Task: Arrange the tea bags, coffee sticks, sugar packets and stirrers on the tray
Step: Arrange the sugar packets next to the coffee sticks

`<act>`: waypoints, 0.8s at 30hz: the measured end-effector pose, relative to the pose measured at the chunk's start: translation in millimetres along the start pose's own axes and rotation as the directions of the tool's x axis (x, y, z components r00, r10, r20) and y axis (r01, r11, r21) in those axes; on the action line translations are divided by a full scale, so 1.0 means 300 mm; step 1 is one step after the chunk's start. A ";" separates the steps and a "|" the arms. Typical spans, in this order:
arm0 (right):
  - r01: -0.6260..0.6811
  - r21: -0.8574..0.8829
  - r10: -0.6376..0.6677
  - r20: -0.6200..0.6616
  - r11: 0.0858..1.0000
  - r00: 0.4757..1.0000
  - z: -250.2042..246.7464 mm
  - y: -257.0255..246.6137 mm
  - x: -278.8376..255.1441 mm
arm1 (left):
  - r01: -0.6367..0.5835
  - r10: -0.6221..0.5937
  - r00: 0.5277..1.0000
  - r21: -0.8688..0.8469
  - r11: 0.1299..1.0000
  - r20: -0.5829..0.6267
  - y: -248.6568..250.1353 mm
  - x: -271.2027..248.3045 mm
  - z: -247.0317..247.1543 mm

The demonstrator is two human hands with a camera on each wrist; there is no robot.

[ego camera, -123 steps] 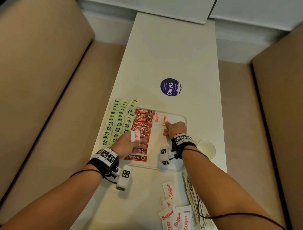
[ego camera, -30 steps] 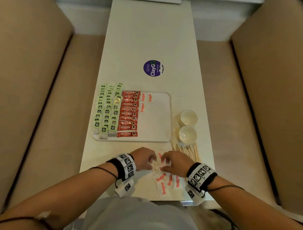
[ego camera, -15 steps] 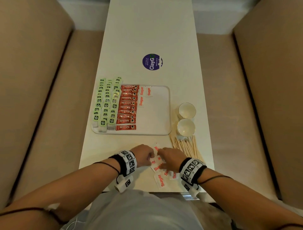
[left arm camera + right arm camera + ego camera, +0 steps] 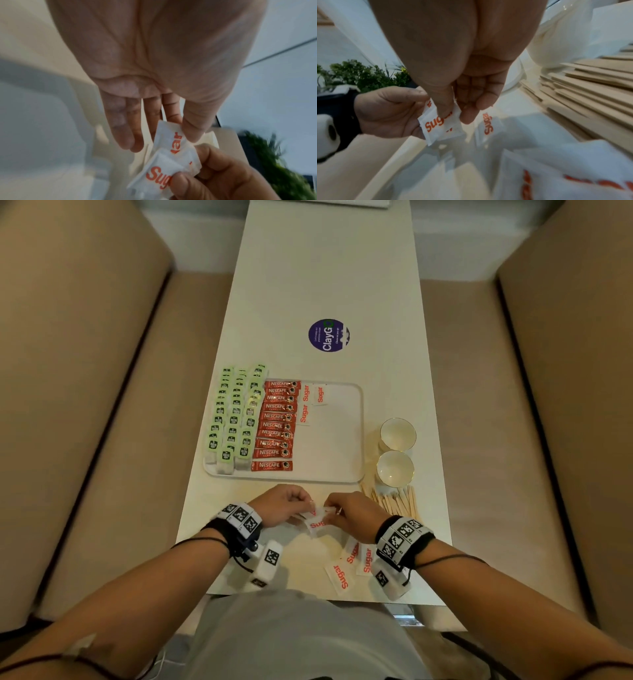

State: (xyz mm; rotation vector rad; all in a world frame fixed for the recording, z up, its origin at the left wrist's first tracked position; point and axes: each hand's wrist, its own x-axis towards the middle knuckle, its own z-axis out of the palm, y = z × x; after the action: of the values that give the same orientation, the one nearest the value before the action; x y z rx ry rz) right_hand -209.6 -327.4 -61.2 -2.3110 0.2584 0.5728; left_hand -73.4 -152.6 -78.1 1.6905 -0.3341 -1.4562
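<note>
A white tray holds rows of green tea bags, red coffee sticks and three sugar packets. In front of the tray, my left hand and right hand meet over the table with a few white sugar packets between them. The left thumb and fingers pinch the rear packet. My right thumb and fingers pinch the front packet. More sugar packets lie loose by my right wrist. Wooden stirrers lie on the table right of my hands.
Two white cups stand on the table right of the tray, just behind the stirrers. A round purple sticker marks the table farther back. Beige sofa seats flank the narrow table on both sides.
Both hands left the tray and came back to the loose pile at the near edge. In the last second they lifted sugar packets off the table and now hold them together.
</note>
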 end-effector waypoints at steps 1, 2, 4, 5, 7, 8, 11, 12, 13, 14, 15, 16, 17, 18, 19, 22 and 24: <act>0.004 0.032 -0.004 -0.013 0.999 1.000 -0.008 -0.008 0.009 | -0.003 0.002 1.000 -0.085 0.996 -0.006 0.003 -0.007 -0.007; 0.010 0.057 -0.008 -0.030 0.998 1.000 -0.018 -0.018 0.019 | -0.013 0.011 1.000 -0.156 0.988 -0.014 0.008 -0.015 -0.011; 0.017 0.090 -0.011 -0.066 0.996 0.998 -0.039 -0.041 0.037 | -0.044 0.036 0.999 -0.267 0.963 -0.034 0.023 -0.033 -0.018; 0.020 0.113 -0.011 -0.083 0.993 0.996 -0.052 -0.054 0.044 | -0.060 0.049 0.998 -0.318 0.946 -0.044 0.032 -0.042 -0.021; 0.030 0.191 -0.009 -0.113 0.981 0.994 -0.076 -0.078 0.058 | -0.092 0.076 0.996 -0.421 0.902 -0.055 0.047 -0.057 -0.030; 0.035 0.243 -0.004 -0.124 0.969 0.992 -0.085 -0.090 0.064 | -0.109 0.094 0.994 -0.456 0.883 -0.056 0.055 -0.065 -0.036; 0.024 0.420 0.043 -0.151 0.907 0.988 -0.106 -0.116 0.085 | -0.162 0.150 0.987 -0.457 0.875 -0.062 0.083 -0.088 -0.048; 0.020 0.450 0.057 -0.156 0.893 0.986 -0.111 -0.125 0.091 | -0.175 0.160 0.985 -0.446 0.878 -0.070 0.090 -0.092 -0.050; 0.018 0.464 0.063 -0.159 0.885 0.985 -0.113 -0.133 0.098 | -0.184 0.162 0.983 -0.433 0.882 -0.088 0.096 -0.094 -0.053; 0.020 0.467 0.061 -0.157 0.884 0.986 -0.114 -0.142 0.104 | -0.191 0.159 0.981 -0.418 0.888 -0.111 0.100 -0.094 -0.056; 0.023 0.468 0.054 -0.151 0.884 0.987 -0.114 -0.151 0.109 | -0.197 0.155 0.979 -0.403 0.894 -0.134 0.100 -0.093 -0.059; 0.026 0.467 0.047 -0.144 0.884 0.988 -0.112 -0.158 0.113 | -0.197 0.147 0.977 -0.393 0.898 -0.154 0.101 -0.094 -0.063; 0.029 0.461 0.040 -0.138 0.887 0.990 -0.111 -0.164 0.117 | -0.195 0.139 0.976 -0.388 0.901 -0.169 0.104 -0.097 -0.066; 0.028 0.449 0.035 -0.132 0.893 0.991 -0.111 -0.168 0.121 | -0.192 0.129 0.975 -0.386 0.902 -0.181 0.106 -0.099 -0.070; 0.024 0.435 0.034 -0.126 0.900 0.991 -0.114 -0.170 0.125 | -0.187 0.120 0.974 -0.385 0.904 -0.192 0.107 -0.102 -0.075; -0.005 0.424 0.058 -0.113 0.906 0.992 -0.126 -0.171 0.133 | -0.165 0.081 0.971 -0.393 0.905 -0.223 0.106 -0.111 -0.090; -0.014 0.437 0.071 -0.116 0.900 0.991 -0.131 -0.165 0.135 | -0.151 0.055 0.971 -0.414 0.898 -0.235 0.106 -0.116 -0.103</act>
State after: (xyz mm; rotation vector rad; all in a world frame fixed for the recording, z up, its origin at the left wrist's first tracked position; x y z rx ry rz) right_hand -144.0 -320.1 -25.3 -1.9094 0.4523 0.3424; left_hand -45.3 -134.8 -32.8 1.4269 0.0220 -1.1485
